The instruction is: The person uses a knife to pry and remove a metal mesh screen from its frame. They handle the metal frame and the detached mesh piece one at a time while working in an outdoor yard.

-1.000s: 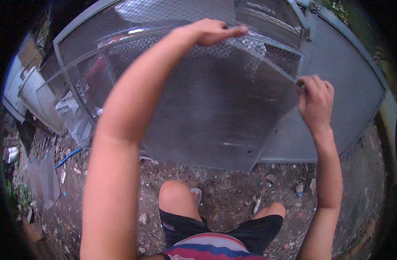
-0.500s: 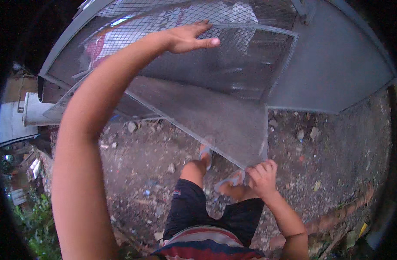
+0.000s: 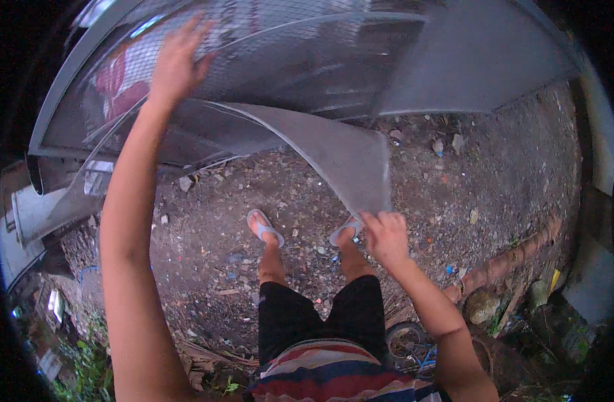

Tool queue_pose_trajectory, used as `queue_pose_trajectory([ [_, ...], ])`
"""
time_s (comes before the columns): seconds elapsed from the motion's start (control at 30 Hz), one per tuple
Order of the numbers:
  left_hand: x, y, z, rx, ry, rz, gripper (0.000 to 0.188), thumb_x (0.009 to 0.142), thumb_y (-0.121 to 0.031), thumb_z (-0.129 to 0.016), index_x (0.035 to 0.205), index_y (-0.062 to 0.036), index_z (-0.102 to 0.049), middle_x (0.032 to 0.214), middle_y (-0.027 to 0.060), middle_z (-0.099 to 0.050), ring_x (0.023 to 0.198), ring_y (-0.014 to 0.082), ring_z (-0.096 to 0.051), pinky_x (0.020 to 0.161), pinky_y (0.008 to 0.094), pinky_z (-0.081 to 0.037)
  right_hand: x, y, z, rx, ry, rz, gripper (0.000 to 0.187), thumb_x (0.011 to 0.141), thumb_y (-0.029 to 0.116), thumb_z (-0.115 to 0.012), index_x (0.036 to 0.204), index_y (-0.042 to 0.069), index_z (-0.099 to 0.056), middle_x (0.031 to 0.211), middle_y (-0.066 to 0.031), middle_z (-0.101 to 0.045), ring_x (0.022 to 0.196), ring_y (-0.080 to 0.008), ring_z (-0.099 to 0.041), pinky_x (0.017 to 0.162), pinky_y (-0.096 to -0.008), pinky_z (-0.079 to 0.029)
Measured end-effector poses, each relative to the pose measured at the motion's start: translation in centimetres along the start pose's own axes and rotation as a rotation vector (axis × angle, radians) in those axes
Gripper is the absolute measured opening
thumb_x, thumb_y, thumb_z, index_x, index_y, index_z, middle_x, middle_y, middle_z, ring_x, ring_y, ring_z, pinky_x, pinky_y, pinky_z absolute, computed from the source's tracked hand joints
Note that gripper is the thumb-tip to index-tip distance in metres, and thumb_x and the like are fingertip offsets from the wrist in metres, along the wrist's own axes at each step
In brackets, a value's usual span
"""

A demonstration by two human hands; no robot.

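Observation:
A thin grey sheet [image 3: 333,144] with a pale edge bends down from a dark metal frame toward me. At its near corner my right hand [image 3: 387,240] is closed, gripping the sheet between fingers and thumb. My left hand [image 3: 179,67] reaches up to the far left with its fingers apart. It is over the wire mesh [image 3: 246,27] of the frame, slightly blurred, and holds nothing that I can see. Behind the mesh, white and red material [image 3: 122,74] shows through.
My sandalled feet stand on stony ground [image 3: 206,221] below the sheet. A white cylindrical container [image 3: 42,211] lies at the left. On the right are a brown log [image 3: 514,258] and a large stone [image 3: 482,307]. A small wheel [image 3: 407,342] is beside my right forearm.
My left hand has moved left and farther away along the mesh. My right hand, still gripping the sheet's corner, has shifted a little left and away, and the sheet's edge now curves. My feet stand farther apart.

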State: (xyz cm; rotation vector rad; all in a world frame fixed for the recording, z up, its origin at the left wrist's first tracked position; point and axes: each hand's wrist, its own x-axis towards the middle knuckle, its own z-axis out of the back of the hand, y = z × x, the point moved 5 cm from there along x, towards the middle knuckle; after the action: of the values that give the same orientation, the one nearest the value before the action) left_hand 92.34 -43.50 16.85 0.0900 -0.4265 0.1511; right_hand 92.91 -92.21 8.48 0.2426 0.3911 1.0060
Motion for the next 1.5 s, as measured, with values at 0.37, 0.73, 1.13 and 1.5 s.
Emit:
queue_pose_trajectory([
  [0.37,-13.8,16.7,1.9,-0.378,-0.099,0.45,0.024,0.091,-0.026,-0.057,0.11,-0.0156,-0.067,0.108,0.0081,-0.065,0.103,0.0292,-0.058,0.09,0.042,-0.044,24.5,14.5,10.0,-0.169,-0.332,0.181,0.098,0.063,0.043,-0.079,0.143,0.007,-0.036,0.136,-0.0235,-0.046,0.126,-0.0404,-0.043,0.104,-0.048,-0.036],
  [0.73,-14.0,19.6,0.7,-0.358,-0.02,0.316,0.021,0.087,-0.025,-0.064,0.1,-0.0094,-0.07,0.094,0.011,-0.068,0.084,0.03,-0.064,0.074,0.0393,-0.05,38.5,29.2,3.6,-0.215,-0.544,0.285,0.048,0.074,0.042,-0.073,0.105,0.009,-0.06,0.1,-0.0128,-0.062,0.094,-0.0299,-0.063,0.08,-0.044,-0.047],
  [1.13,-13.0,20.4,0.3,-0.343,0.043,0.336,0.016,0.085,-0.018,-0.065,0.095,-0.0075,-0.072,0.091,0.0103,-0.068,0.086,0.0293,-0.063,0.077,0.0382,-0.049,36.2,31.9,-0.9,-0.224,-0.301,0.346,0.012,0.081,0.021,-0.063,0.089,0.016,-0.07,0.084,-0.0043,-0.059,0.082,-0.0229,-0.06,0.07,-0.0398,-0.046],
  [1.5,-13.2,20.8,-0.2,-0.292,-0.091,0.267,0.025,0.086,-0.033,-0.063,0.094,-0.0103,-0.07,0.086,0.0099,-0.068,0.083,0.0335,-0.062,0.076,0.0412,-0.05,27.0,30.8,-4.8,-0.262,-0.277,0.39,0.043,0.064,0.014,-0.069,0.106,0.016,-0.066,0.09,-0.0001,-0.055,0.089,-0.0195,-0.054,0.081,-0.0361,-0.04],
])
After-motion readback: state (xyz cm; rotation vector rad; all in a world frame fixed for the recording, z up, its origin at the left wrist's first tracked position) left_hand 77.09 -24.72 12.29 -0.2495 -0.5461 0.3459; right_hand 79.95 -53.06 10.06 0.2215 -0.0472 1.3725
